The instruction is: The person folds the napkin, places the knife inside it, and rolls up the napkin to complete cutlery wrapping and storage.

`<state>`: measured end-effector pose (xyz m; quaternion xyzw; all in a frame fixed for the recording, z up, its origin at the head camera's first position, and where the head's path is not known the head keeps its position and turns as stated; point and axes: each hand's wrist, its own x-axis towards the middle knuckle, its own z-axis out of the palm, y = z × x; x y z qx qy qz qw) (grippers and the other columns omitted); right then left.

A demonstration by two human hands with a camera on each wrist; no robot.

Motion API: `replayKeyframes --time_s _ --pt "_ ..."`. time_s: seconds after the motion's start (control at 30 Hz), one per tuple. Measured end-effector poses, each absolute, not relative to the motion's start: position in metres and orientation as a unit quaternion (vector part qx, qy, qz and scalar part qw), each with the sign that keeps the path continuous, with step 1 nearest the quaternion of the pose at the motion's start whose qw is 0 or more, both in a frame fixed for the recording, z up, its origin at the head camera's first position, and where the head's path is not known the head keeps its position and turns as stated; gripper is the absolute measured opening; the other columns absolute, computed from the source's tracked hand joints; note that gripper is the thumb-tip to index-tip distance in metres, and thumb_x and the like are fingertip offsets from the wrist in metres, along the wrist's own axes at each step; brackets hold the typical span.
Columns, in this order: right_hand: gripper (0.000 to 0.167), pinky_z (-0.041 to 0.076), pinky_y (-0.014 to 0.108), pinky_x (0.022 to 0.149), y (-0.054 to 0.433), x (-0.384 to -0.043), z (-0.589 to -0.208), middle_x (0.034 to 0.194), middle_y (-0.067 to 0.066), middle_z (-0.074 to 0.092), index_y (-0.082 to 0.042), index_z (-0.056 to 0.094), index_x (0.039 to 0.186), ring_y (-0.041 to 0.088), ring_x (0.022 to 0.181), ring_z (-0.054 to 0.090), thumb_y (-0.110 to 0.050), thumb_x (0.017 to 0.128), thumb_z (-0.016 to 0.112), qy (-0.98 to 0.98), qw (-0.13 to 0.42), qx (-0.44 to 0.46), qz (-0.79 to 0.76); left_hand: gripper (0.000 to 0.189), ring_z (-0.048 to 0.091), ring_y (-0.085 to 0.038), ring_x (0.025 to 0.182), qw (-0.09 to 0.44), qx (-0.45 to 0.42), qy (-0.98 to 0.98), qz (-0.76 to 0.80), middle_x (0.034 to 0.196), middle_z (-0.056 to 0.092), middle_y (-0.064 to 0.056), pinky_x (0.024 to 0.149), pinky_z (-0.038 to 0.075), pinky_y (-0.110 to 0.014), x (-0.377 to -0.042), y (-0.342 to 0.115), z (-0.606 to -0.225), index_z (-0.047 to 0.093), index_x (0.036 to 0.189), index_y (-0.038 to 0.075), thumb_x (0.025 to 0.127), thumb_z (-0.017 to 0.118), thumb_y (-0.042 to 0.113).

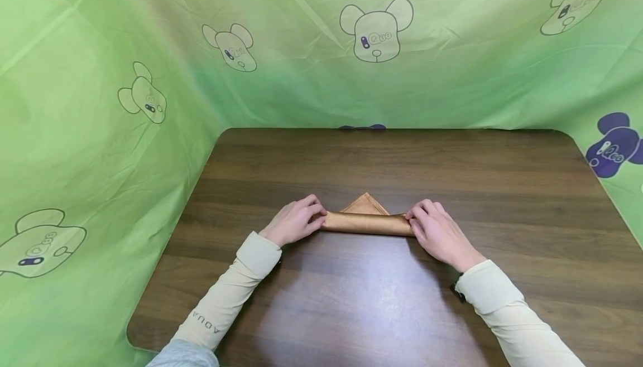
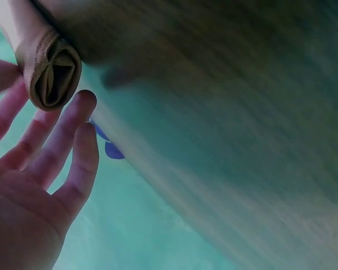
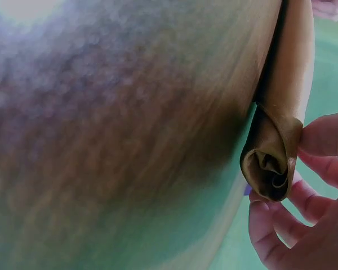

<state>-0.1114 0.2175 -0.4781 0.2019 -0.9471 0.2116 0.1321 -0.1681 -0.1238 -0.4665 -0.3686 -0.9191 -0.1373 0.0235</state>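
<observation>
A shiny golden-brown satin cloth rolled into a smooth tube (image 1: pixel 366 223) lies on the dark wood-grain table (image 1: pixel 382 155), a flat triangular tip poking out just beyond it. The left hand (image 1: pixel 293 221) pinches one spiralled end with curled fingers (image 2: pixel 56 140); the right hand (image 1: pixel 436 228) grips the other end likewise

Both forearms, entering from the bottom of the head view, wear snug cream sleeves that end at the wrists. The left sleeve (image 1: pixel 226 294) carries the grey letters "AQUA" along its lower part, and a grey garment shows beneath it at the bottom edge. The right sleeve (image 1: pixel 507 311) is plain, with a small dark strap at its cuff.
</observation>
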Motion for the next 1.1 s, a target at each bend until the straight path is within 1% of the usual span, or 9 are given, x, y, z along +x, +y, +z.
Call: replayKeyframes --time_s 0.1,0.17,0.33,0.4,0.53,0.67,0.77,0.93,1.1 --pt "0.010 0.044 0.047 0.076 0.217 -0.111 -0.478 0.096 0.007 0.060 -0.008 0.066 0.094 0.031 0.090 0.054 -0.004 0.088 0.060 -0.948 0.133 0.200 0.210 0.020 0.056 -0.009 0.068 0.015 -0.366 -0.921 -0.135 0.100 0.060 0.004 0.064 0.048 -0.024 -0.167 -0.124 -0.467 0.071 0.103 0.016 0.091 0.065 0.032" --pt "0.010 0.042 0.047 0.075 0.217 -0.111 -0.478 0.096 0.007 0.060 -0.008 0.066 0.094 0.032 0.091 0.053 -0.005 0.088 0.059 -0.949 0.131 0.196 0.208 0.026 0.056 -0.009 0.070 0.012 -0.366 -0.922 -0.127 0.101 0.059 0.004 0.065 0.048 -0.025 -0.167 -0.123 -0.466 0.070 0.104 0.016 0.089 0.067 0.037" --pt "0.008 0.039 0.046 0.073 0.217 -0.110 -0.478 0.098 0.007 0.060 -0.009 0.066 0.092 0.032 0.094 0.053 -0.008 0.087 0.061 -0.950 0.139 0.194 0.203 0.033 0.058 -0.013 0.086 0.029 -0.378 -0.921 -0.094 0.102 0.059 0.004 0.073 0.047 -0.029 -0.166 -0.122 -0.466 0.070 0.103 0.016 0.085 0.070 0.044" --pt "0.007 0.039 0.045 0.073 0.217 -0.110 -0.478 0.097 0.006 0.060 -0.010 0.065 0.091 0.031 0.094 0.052 -0.008 0.085 0.062 -0.947 0.150 0.201 0.201 0.032 0.058 -0.015 0.091 0.042 -0.384 -0.919 -0.082 0.102 0.059 0.003 0.076 0.046 -0.031 -0.165 -0.121 -0.465 0.069 0.102 0.016 0.085 0.071 0.043" --pt "0.009 0.037 0.042 0.072 0.217 -0.110 -0.477 0.097 0.004 0.058 -0.011 0.064 0.089 0.028 0.091 0.052 -0.007 0.081 0.065 -0.936 0.172 0.232 0.201 0.029 0.057 -0.017 0.096 0.066 -0.399 -0.913 -0.061 0.104 0.058 0.002 0.080 0.045 -0.034 -0.162 -0.117 -0.463 0.066 0.101 0.017 0.082 0.075 0.038" --pt "0.013 0.035 0.039 0.074 0.216 -0.109 -0.476 0.097 0.001 0.057 -0.013 0.063 0.089 0.023 0.089 0.050 -0.008 0.077 0.067 -0.926 0.171 0.267 0.204 0.027 0.055 -0.018 0.098 0.083 -0.420 -0.903 -0.039 0.107 0.057 0.002 0.084 0.043 -0.035 -0.158 -0.113 -0.462 0.064 0.100 0.018 0.081 0.077 0.032" --pt "0.017 0.034 0.039 0.076 0.217 -0.107 -0.476 0.099 0.001 0.056 -0.013 0.062 0.090 0.022 0.090 0.050 -0.012 0.075 0.071 -0.923 0.163 0.284 0.203 0.025 0.055 -0.018 0.097 0.097 -0.434 -0.895 -0.025 0.106 0.056 0.002 0.083 0.042 -0.034 -0.156 -0.110 -0.463 0.063 0.097 0.017 0.080 0.077 0.029" --pt "0.025 0.033 0.040 0.077 0.217 -0.105 -0.477 0.100 0.001 0.057 -0.013 0.063 0.092 0.022 0.092 0.051 -0.015 0.073 0.077 -0.923 0.156 0.291 0.198 0.023 0.055 -0.017 0.092 0.118 -0.440 -0.890 -0.015 0.101 0.056 0.002 0.079 0.041 -0.032 -0.153 -0.108 -0.465 0.063 0.093 0.017 0.078 0.078 0.028" --pt "0.032 0.032 0.040 0.078 0.218 -0.105 -0.477 0.102 0.001 0.057 -0.012 0.064 0.096 0.022 0.093 0.052 -0.013 0.069 0.080 -0.926 0.150 0.290 0.192 0.031 0.055 -0.018 0.092 0.110 -0.434 -0.894 -0.011 0.100 0.057 0.002 0.078 0.043 -0.033 -0.152 -0.109 -0.466 0.064 0.098 0.016 0.076 0.080 0.033"
